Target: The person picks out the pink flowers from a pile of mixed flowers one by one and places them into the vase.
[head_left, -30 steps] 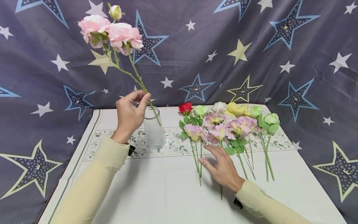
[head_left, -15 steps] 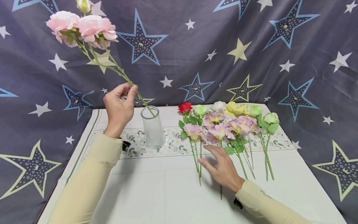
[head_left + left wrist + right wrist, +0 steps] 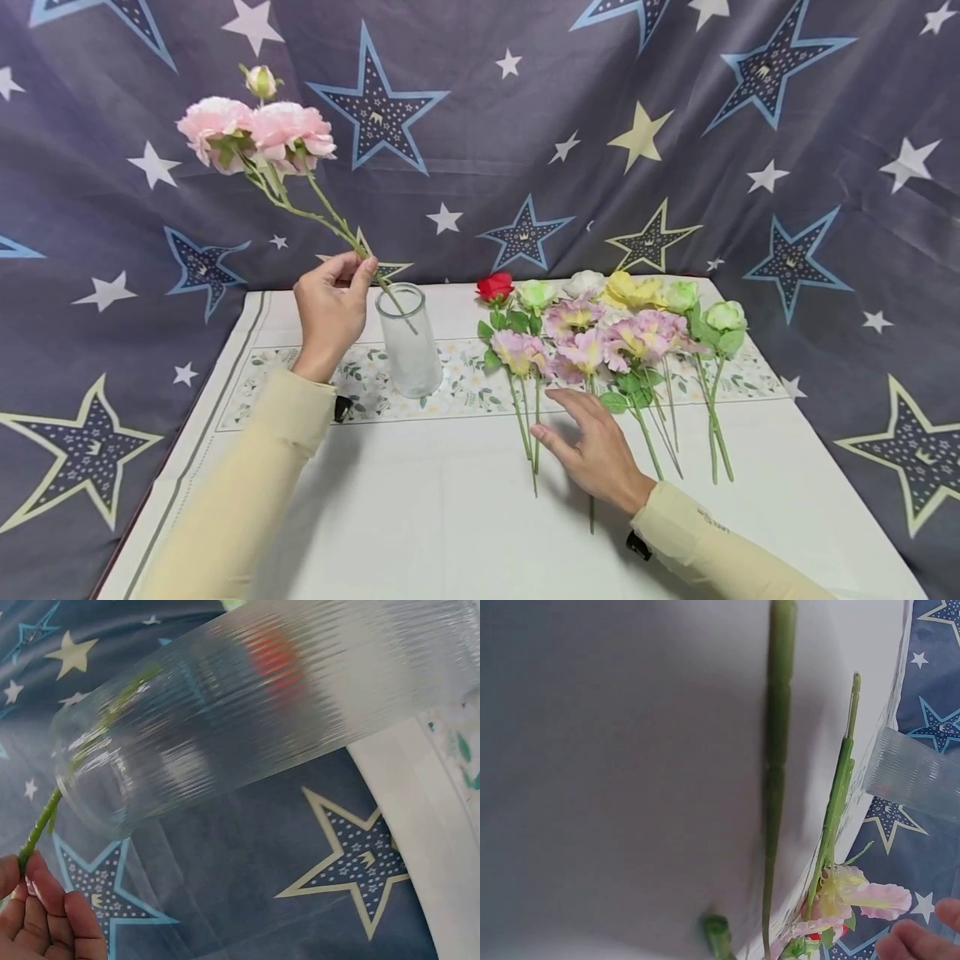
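Observation:
My left hand pinches the stem of a pink flower spray with two blooms and a small bud. The spray leans to the left, and the stem's lower end is inside the mouth of a clear ribbed glass vase. In the left wrist view, the green stem passes from my fingers into the vase. My right hand rests over the table with relaxed fingers, beside the stems of lilac flowers. It grips nothing.
A red rose, pale green roses, a white flower and a yellow flower lie among the lilac ones on the right. A floral printed band crosses the white tablecloth. Behind hangs a star-patterned curtain.
My left hand moved left and up with the pink spray, then came back down slightly to the right. The stem's end sits deeper in the vase than half a second ago. The right hand stayed still.

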Demonstrator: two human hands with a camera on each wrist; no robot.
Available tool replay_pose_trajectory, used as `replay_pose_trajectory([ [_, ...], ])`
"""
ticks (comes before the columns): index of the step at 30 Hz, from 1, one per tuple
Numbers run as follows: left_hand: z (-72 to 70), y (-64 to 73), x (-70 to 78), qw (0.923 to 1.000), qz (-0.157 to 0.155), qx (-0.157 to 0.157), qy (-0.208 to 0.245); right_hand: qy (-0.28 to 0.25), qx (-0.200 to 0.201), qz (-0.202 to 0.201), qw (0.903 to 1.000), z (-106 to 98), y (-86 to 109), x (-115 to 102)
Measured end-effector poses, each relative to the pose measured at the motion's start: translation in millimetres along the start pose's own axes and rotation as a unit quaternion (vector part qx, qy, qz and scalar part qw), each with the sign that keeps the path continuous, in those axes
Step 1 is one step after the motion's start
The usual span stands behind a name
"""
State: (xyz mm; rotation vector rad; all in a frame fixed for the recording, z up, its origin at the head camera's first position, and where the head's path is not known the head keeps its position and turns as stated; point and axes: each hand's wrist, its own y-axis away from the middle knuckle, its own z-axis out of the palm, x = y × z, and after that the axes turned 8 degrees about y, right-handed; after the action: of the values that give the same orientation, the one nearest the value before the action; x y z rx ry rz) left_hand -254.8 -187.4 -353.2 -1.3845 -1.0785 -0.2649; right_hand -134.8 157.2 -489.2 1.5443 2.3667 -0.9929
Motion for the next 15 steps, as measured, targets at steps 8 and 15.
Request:
replay_pose_trajectory([
  [8,2.8,11.6,-7.7,0.9991,-0.006,-0.040,-0.012,0.003,0.000,0.000,1.0000,0.9,-0.7,1.3],
  [15,5.3,18.2,-13.0,0.9977,-0.028,-0.054,-0.031,0.002,0.006,-0.004,1.0000,3.3,-0.4,3.0],
])
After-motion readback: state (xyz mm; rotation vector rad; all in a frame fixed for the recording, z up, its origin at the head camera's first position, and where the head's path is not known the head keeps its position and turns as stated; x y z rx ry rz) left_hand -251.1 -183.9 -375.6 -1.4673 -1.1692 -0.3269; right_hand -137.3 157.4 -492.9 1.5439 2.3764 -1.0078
